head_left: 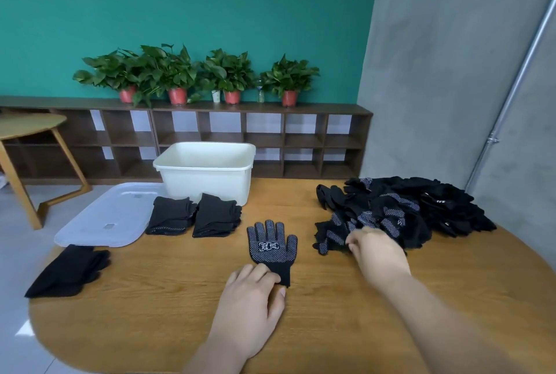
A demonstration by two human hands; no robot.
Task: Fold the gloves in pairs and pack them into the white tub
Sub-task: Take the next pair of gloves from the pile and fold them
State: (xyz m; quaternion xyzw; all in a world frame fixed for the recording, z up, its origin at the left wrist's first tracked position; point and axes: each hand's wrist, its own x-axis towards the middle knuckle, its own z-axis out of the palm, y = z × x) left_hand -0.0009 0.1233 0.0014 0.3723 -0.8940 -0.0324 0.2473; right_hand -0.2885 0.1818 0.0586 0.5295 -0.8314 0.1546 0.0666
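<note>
Left hand: the left hand (255, 292) has its fingers curled over the cuff of the flat glove (272, 245) and grips it against the surface (180, 313), probably to keep it from sliding while its mate is fetched.
Right hand: the right hand (376, 250) reaches into the near edge of the pile of gloves (415, 211) with its fingers bent. It is blurred, so I cannot tell whether it has a glove pinched or is only feeling for 1.
Flat glove: it lies dotted side up with fingers pointing away, between the hands, spread as a base for a 2nd glove to go on top.
Pile of gloves: a loose black heap on the right, within easy reach of the right hand.
Folded stacks: 2 folded stacks (171, 217) sit side by side just in front of the tub, and a 3rd lies near the left edge. All are outside the tub, likely waiting to be packed.
White tub: the white tub (207, 169) stands open at the far edge. I see no gloves in it, though its floor is hidden.
Lid: the lid (105, 217) lies flat to the left of the tub, out of the way.
Step in hand: pairing, I judge; packing is not begun.
</note>
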